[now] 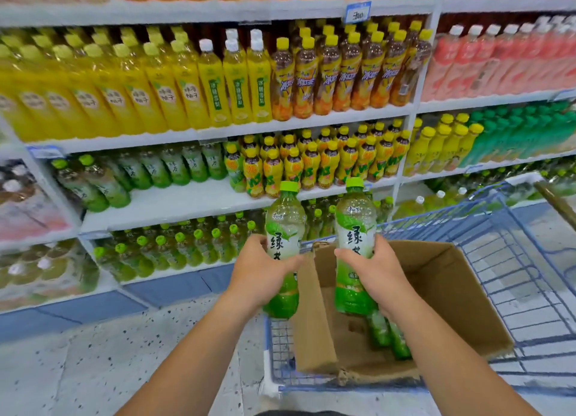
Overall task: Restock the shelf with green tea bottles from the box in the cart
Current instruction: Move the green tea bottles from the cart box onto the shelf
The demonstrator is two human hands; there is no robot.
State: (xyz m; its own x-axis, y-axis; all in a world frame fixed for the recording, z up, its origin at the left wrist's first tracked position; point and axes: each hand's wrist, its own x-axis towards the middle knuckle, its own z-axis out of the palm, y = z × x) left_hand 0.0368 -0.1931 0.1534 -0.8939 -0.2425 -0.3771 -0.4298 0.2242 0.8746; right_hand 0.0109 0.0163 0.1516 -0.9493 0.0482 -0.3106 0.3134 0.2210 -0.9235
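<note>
My left hand point(260, 269) grips one green tea bottle point(285, 219) upright by its middle, at the left edge of the cardboard box point(452, 291). My right hand point(378, 270) holds a second green tea bottle point(355, 225) upright above the open box. The box sits in the blue wire cart point(514, 259), and two more green bottles point(389, 334) lie on its bottom. On the shelf point(187, 203) ahead, green tea bottles point(149, 172) stand at the back left, with bare white shelf in front of them.
Yellow-capped tea bottles point(311, 163) fill the right part of the same shelf. Below it, a lower shelf holds several green-capped bottles point(174, 247). Upper shelves are packed with yellow and brown drinks. Speckled floor point(109, 353) lies to the left of the cart.
</note>
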